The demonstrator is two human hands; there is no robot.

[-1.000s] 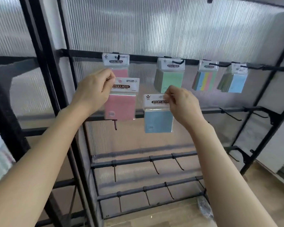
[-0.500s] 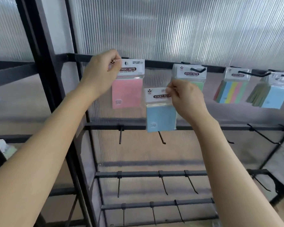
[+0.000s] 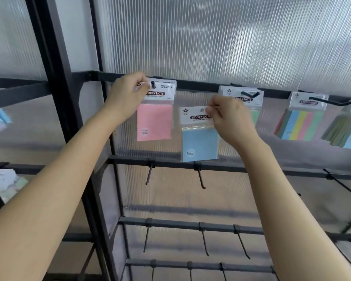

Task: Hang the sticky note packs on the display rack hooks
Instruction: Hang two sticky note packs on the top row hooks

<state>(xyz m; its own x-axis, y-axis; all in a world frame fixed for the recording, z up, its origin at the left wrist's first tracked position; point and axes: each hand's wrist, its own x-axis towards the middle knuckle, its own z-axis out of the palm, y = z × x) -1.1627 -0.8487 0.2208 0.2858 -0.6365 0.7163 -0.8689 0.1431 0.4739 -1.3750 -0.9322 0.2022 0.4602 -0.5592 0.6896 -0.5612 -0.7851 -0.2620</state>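
My left hand pinches the white header of a pink sticky note pack at the top bar's leftmost hook; the hook's black tip shows through the header hole. My right hand pinches the header of a blue sticky note pack, which hangs in the air below the top bar, apart from any hook. Behind my right hand a green pack hangs on the second hook. A multicolour pack and another pack hang further right.
Lower bars of the black rack carry bare hooks, one under the pink pack and one under the blue pack. A thick black upright stands at the left. More packs lie blurred at the far left.
My left hand has lifted the pink pack up to the top bar, and the hook tip now shows through its header. My right hand with the blue pack has risen a little.
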